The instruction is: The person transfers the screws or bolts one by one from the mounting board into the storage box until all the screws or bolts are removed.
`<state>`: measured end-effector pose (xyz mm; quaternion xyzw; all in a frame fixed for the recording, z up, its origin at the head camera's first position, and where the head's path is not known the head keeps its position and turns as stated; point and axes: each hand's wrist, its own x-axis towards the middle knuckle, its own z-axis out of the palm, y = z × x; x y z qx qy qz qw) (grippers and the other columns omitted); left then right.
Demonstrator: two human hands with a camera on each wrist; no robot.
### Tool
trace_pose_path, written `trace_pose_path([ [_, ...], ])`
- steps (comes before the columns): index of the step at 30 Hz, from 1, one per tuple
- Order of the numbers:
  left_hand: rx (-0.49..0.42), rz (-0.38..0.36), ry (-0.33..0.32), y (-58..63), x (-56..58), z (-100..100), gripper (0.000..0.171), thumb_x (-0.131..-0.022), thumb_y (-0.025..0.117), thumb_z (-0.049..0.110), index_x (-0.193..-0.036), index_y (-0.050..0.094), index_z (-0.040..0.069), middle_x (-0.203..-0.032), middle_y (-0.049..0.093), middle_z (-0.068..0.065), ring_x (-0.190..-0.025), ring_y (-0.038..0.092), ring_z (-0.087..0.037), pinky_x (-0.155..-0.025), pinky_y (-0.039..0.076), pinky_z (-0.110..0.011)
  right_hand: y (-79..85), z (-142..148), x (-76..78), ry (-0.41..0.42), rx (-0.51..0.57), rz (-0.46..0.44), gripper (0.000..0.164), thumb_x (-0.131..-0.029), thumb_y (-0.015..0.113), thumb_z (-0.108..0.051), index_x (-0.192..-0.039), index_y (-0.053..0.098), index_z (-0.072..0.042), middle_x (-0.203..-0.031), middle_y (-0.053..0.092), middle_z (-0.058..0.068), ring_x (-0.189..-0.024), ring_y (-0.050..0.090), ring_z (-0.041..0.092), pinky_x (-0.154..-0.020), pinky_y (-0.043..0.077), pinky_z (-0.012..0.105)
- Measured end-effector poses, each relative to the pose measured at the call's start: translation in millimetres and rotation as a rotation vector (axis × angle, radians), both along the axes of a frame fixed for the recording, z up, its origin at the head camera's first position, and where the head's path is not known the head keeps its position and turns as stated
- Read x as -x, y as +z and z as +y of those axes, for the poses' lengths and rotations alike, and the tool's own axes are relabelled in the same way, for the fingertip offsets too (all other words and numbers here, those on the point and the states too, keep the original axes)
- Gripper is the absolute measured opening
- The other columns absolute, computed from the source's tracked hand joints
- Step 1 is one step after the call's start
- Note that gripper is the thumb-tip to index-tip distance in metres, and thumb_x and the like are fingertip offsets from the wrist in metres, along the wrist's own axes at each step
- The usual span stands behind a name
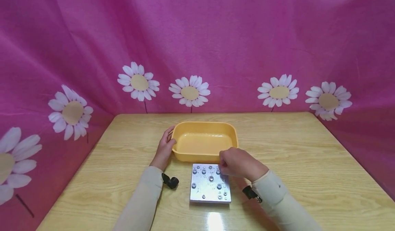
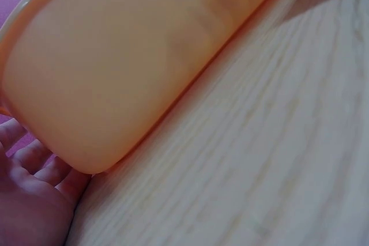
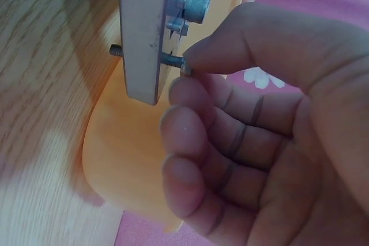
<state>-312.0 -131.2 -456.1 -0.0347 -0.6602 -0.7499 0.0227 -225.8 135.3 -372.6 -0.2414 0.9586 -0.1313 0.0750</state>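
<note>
An upright metal plate with several socket-head screws in its face stands near the middle of the table. My right hand is at its far right corner. There the thumb and index finger pinch the head of a small screw, whose threaded end pokes out through the plate's underside. The other fingers curl loosely below. Just beyond the plate is a yellow plastic basin. My left hand holds its left end, thumb at the rim and fingers along the outer wall.
All of this is on a light wood-grain table. A pink curtain printed with white daisies hangs behind it and along both sides. A small black camera sits at the left wrist, another at the right.
</note>
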Motion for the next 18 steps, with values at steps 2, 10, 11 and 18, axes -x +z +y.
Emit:
trace_pose_path([
  [2,0.003,-0.005,0.001,-0.2,-0.3,0.3,0.063,-0.088,0.042,-0.002,-0.148,0.036,0.016,-0.147,0.042,-0.012,-0.133,0.041,-0.025,-0.107,0.036,-0.041,-0.1,1.0,0.5,-0.005,0.001,-0.003,0.012,-0.081,0.076,-0.018,-0.08,0.064,-0.018,-0.066,0.054,-0.006,-0.062,0.052,0.012,-0.062,0.047,0.025],
  [10,-0.028,-0.005,-0.028,-0.1,0.7,-0.8,0.062,-0.089,0.041,-0.003,-0.148,0.034,0.015,-0.149,0.039,-0.014,-0.135,0.038,-0.027,-0.109,0.034,-0.042,0.3,2.7,1.2,0.001,0.061,-0.028,0.012,-0.08,0.076,-0.018,-0.08,0.064,-0.016,-0.067,0.055,-0.006,-0.062,0.053,0.012,-0.059,0.047,0.026],
  [11,-0.027,-0.009,-0.033,1.0,0.4,-1.1,0.063,-0.089,0.041,-0.004,-0.149,0.033,0.014,-0.149,0.038,-0.015,-0.135,0.037,-0.027,-0.109,0.034,-0.042,0.4,3.0,1.2,0.001,0.066,-0.031,0.013,-0.08,0.076,-0.018,-0.08,0.064,-0.016,-0.067,0.055,-0.006,-0.062,0.053,0.012,-0.059,0.047,0.025],
  [18,-0.007,0.008,-0.021,5.6,-4.4,1.1,0.063,-0.088,0.041,-0.004,-0.149,0.033,0.011,-0.148,0.039,-0.015,-0.135,0.038,-0.027,-0.109,0.034,-0.041,1.4,3.7,1.5,0.016,0.098,-0.045,0.013,-0.081,0.075,-0.015,-0.079,0.062,-0.016,-0.066,0.055,-0.005,-0.061,0.053,0.012,-0.058,0.047,0.025],
])
